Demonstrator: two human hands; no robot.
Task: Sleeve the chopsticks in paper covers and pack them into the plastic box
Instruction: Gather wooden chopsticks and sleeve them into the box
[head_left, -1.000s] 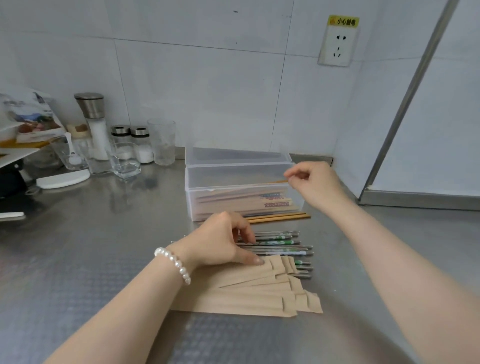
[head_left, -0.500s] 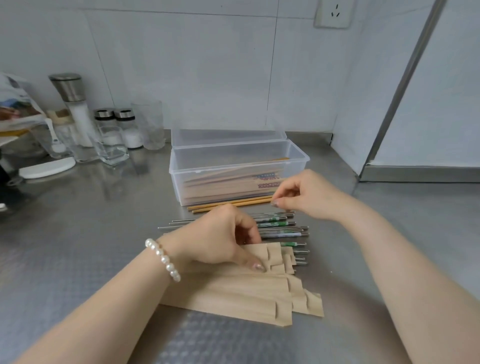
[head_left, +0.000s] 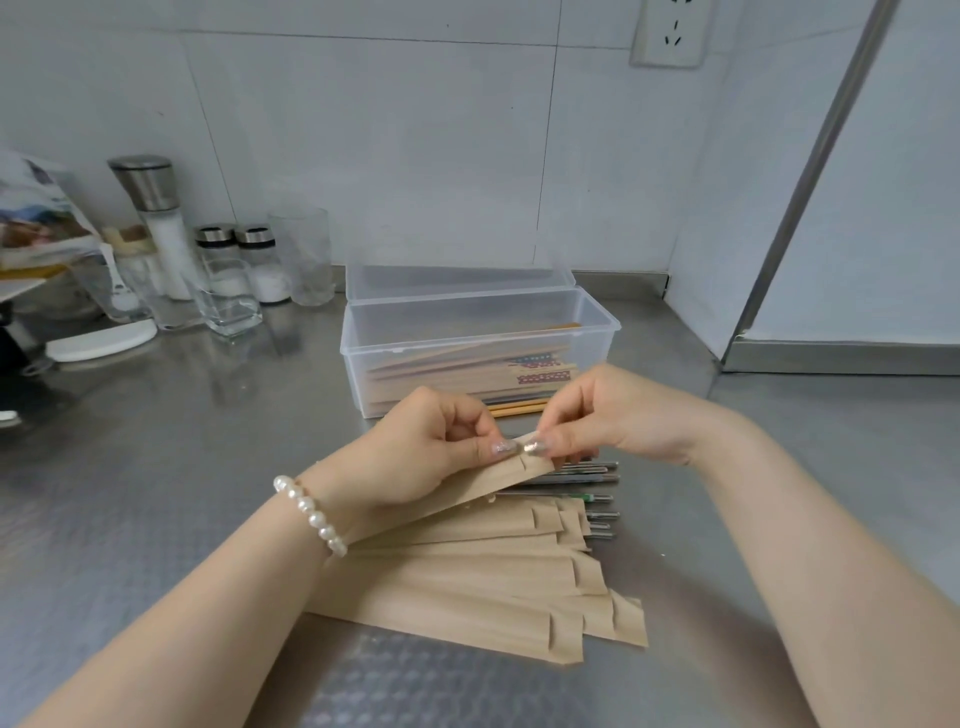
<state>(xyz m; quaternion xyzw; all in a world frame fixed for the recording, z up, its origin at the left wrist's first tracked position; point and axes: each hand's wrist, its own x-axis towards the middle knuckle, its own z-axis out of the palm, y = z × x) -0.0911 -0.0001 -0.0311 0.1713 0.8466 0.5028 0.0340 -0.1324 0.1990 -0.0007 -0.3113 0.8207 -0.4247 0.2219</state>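
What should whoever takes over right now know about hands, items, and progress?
Left hand and right hand: both pinch the open end of one paper cover, lifted off the pile; no chopstick in either grip.
Paper cover pile: on the counter, nearest the person.
Metal chopsticks: loose behind the pile.
Wooden chopsticks: against the plastic box.
Done: several sleeved pairs lie in the box.
Left: sleeve and pack the loose chopsticks.

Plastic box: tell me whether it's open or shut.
Open. The plastic box has its clear lid flipped back behind it toward the wall, and sleeved chopsticks show inside through the uncovered top.
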